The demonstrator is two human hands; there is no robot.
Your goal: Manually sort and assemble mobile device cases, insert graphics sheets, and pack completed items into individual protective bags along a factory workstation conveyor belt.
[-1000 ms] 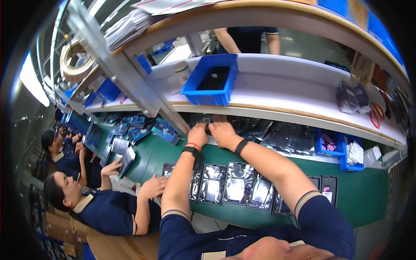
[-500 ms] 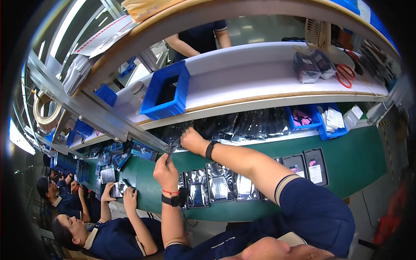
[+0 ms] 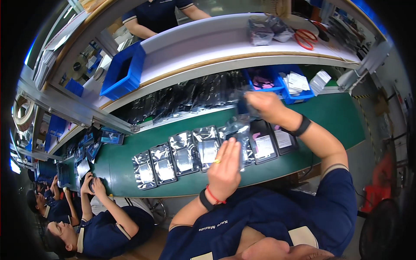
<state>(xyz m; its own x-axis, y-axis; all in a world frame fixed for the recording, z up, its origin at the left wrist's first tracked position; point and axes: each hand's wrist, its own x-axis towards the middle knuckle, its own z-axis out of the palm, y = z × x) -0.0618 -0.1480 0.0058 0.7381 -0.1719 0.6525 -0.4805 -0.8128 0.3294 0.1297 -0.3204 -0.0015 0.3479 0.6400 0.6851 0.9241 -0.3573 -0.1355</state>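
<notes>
My right hand is closed on a dark, see-through plastic bag, which hangs down from it over the row of trays; both are a little blurred. Fingers straight and together, my left hand lies flat at the bag's lower part, above a black tray. To its left stand several shallow black trays with shiny clear plastic bags on them. On its right a black tray holds a white printed card and something pink. One more tray with a white card ends the row.
Many dark plastic bags lie under the shelf. Blue bins hold pink pieces and white cards. On the shelf are a blue bin, wrapped packs and red scissors. A co-worker's hands work at the left.
Both hands have moved right, from the bags by the shelf post to the tray row. A plastic bag now hangs from my right hand, and my left hand has flattened. The view has shifted right.
</notes>
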